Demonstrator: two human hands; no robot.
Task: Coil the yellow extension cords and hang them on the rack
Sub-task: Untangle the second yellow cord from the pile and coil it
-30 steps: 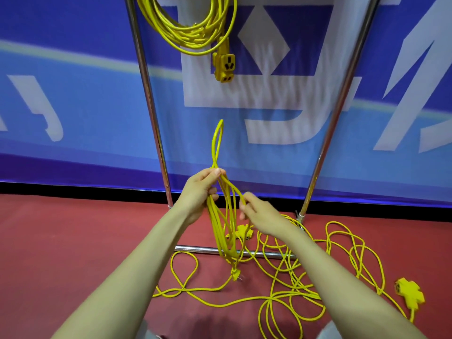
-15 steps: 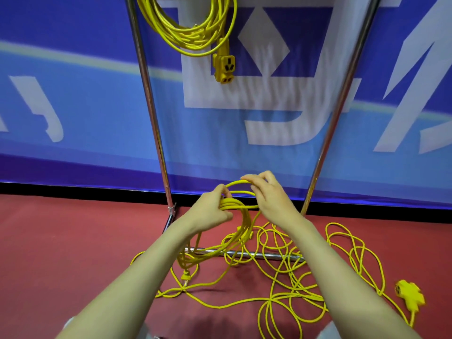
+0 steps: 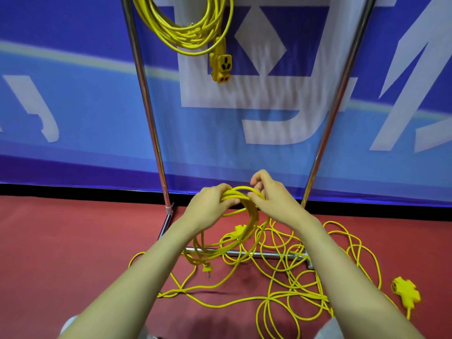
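My left hand (image 3: 212,207) is clenched round the top of the thin yellow rubber-sheathed extension cord coil (image 3: 241,225) at frame centre; my right hand (image 3: 274,199) pinches the newest loop beside it. The rest of the cord (image 3: 288,287) trails tangled on the red floor (image 3: 73,241), lower right. Light, floppy, likely springy, so best held at the bundle top. Hung yellow coil (image 3: 188,33) upper centre on the chrome rack (image 3: 146,101). Banner (image 3: 269,106) shapes unreadable.

Both hands' grip (image 3: 241,199) closed, together.
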